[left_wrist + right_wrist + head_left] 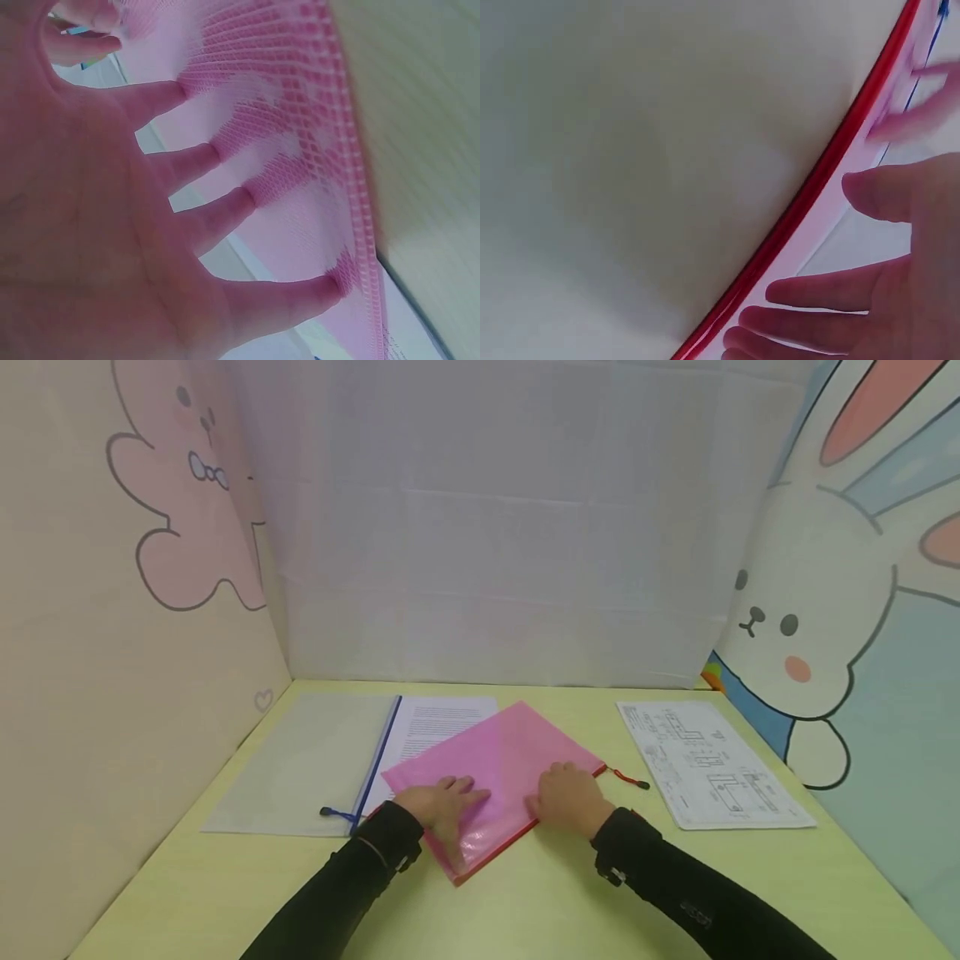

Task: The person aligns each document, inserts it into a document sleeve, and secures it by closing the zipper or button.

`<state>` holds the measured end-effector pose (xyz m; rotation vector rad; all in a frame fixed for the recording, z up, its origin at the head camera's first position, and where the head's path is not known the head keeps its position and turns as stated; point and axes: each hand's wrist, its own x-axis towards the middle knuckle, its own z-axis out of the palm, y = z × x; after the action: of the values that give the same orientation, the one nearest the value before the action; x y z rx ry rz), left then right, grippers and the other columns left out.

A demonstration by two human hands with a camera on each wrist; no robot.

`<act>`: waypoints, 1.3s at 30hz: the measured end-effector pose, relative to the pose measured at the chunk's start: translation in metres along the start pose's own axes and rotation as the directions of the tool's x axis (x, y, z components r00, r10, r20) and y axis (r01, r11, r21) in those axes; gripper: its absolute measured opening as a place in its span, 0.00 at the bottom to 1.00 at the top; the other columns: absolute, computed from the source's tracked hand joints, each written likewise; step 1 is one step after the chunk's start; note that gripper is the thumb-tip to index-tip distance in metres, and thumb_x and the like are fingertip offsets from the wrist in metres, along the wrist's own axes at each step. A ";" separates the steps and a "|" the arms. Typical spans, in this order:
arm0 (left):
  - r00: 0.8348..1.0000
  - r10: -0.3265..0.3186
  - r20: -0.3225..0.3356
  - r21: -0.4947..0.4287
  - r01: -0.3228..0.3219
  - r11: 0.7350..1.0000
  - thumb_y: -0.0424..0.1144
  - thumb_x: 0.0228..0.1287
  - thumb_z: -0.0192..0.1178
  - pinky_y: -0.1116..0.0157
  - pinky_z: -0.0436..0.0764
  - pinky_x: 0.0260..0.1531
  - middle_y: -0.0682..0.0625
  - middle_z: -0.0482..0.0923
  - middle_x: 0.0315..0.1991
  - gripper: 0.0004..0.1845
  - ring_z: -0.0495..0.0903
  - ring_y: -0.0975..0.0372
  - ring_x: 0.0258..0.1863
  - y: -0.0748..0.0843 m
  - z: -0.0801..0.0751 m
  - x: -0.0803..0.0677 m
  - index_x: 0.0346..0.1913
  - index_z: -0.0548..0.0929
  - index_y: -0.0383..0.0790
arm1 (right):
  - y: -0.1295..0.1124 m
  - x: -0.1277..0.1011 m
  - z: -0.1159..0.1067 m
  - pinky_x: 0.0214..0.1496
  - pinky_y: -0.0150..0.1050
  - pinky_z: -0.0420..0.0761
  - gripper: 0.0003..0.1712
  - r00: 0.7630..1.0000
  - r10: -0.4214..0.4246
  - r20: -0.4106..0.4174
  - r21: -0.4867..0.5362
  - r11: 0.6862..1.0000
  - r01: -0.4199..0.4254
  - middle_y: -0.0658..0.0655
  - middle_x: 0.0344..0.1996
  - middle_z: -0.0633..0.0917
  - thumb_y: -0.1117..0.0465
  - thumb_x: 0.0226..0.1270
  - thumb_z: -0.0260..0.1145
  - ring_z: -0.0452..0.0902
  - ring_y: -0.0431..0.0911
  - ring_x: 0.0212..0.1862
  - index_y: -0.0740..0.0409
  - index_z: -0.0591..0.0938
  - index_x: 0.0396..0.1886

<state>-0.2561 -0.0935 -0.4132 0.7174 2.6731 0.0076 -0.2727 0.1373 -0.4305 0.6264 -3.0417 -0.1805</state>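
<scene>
The pink mesh pouch lies flat and at an angle on the worktop, in front of the person. Its red edge strip runs along the near right side; a red pull cord with a dark tip extends from the right corner.

Left hand: released. The palm faces down, the fingers are spread, and the fingertips press on the mesh near the pouch's left portion.

Right hand: released. It is positioned at the red edge strip, near the right corner. The right wrist view shows the fingers extended over the pink material, with the thumb apart from them.

The pouch overlaps a printed sheet at its upper left. Left of this sheet lies a pale folder with a blue strip and a blue cord. A sheet with line drawings lies to the right, apart from the pouch.
</scene>
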 end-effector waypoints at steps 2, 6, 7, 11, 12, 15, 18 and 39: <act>1.000 -0.002 -0.002 -0.006 0.002 1.000 0.60 0.37 0.82 0.42 0.67 0.67 0.49 0.54 0.80 0.62 0.54 0.49 0.78 0.000 0.001 0.001 0.79 0.62 0.58 | -0.018 -0.007 -0.002 0.39 0.48 0.81 0.26 0.999 -0.044 -0.014 0.008 0.999 0.044 0.57 0.23 0.74 0.47 0.74 0.62 0.73 0.52 0.31 0.63 0.77 0.23; 1.000 0.007 -0.020 -0.029 -0.007 1.000 0.59 0.35 0.83 0.42 0.68 0.66 0.49 0.55 0.80 0.62 0.54 0.49 0.78 -0.002 0.004 0.003 0.79 0.63 0.57 | -0.046 -0.019 -0.007 0.44 0.49 0.84 0.29 0.995 -0.098 -0.009 -0.029 0.995 0.097 0.60 0.29 0.81 0.42 0.72 0.63 0.80 0.54 0.37 0.66 0.82 0.30; 1.000 0.009 -0.024 -0.035 -0.010 0.999 0.58 0.35 0.83 0.42 0.68 0.66 0.49 0.55 0.80 0.62 0.54 0.49 0.78 -0.003 0.004 0.003 0.78 0.63 0.57 | -0.051 -0.020 -0.007 0.45 0.49 0.84 0.31 0.995 -0.104 -0.001 -0.045 0.994 0.104 0.61 0.31 0.82 0.40 0.72 0.62 0.81 0.54 0.40 0.67 0.83 0.33; 1.000 0.009 -0.030 -0.042 -0.011 0.999 0.59 0.36 0.82 0.40 0.70 0.64 0.49 0.56 0.79 0.61 0.55 0.49 0.77 -0.001 0.006 0.001 0.78 0.64 0.54 | -0.062 -0.023 -0.004 0.50 0.50 0.84 0.41 0.994 -0.101 0.035 -0.078 0.992 0.104 0.67 0.43 0.85 0.33 0.71 0.59 0.81 0.58 0.49 0.71 0.85 0.47; 1.000 0.005 -0.031 -0.041 -0.006 0.999 0.60 0.36 0.81 0.40 0.71 0.63 0.49 0.56 0.79 0.61 0.55 0.49 0.77 -0.001 0.007 0.000 0.78 0.64 0.53 | -0.063 -0.024 -0.003 0.49 0.50 0.84 0.43 0.995 -0.098 0.036 -0.082 0.992 0.101 0.68 0.43 0.85 0.31 0.71 0.58 0.81 0.59 0.49 0.71 0.84 0.48; 0.999 -0.008 -0.044 -0.021 0.007 1.000 0.64 0.36 0.79 0.37 0.71 0.61 0.49 0.56 0.79 0.62 0.56 0.48 0.77 0.002 0.008 -0.003 0.78 0.63 0.53 | -0.062 -0.025 -0.001 0.48 0.51 0.84 0.47 0.995 -0.088 0.040 -0.054 0.994 0.091 0.68 0.44 0.84 0.28 0.68 0.58 0.81 0.59 0.48 0.72 0.83 0.50; 0.998 -0.021 -0.065 -0.004 0.021 1.000 0.69 0.38 0.77 0.35 0.72 0.59 0.48 0.58 0.79 0.61 0.58 0.48 0.76 0.006 0.009 -0.006 0.78 0.64 0.52 | -0.058 -0.026 -0.001 0.49 0.52 0.83 0.49 0.995 -0.084 0.056 0.000 0.996 0.084 0.68 0.45 0.83 0.27 0.67 0.59 0.80 0.59 0.49 0.74 0.82 0.53; 0.967 -0.112 -0.228 -0.145 0.080 0.986 0.64 0.60 0.67 0.41 0.72 0.61 0.35 0.70 0.64 0.45 0.69 0.42 0.62 -0.004 0.016 0.006 0.73 0.70 0.40 | 0.027 0.007 -0.017 0.58 0.45 0.77 0.26 0.940 -0.164 0.301 0.322 0.945 0.062 0.57 0.53 0.77 0.54 0.58 0.79 0.73 0.47 0.46 0.62 0.82 0.51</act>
<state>-0.2570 -0.0952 -0.4300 0.5750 2.8954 0.2614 -0.2885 0.1573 -0.4107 0.8737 -3.3855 0.2210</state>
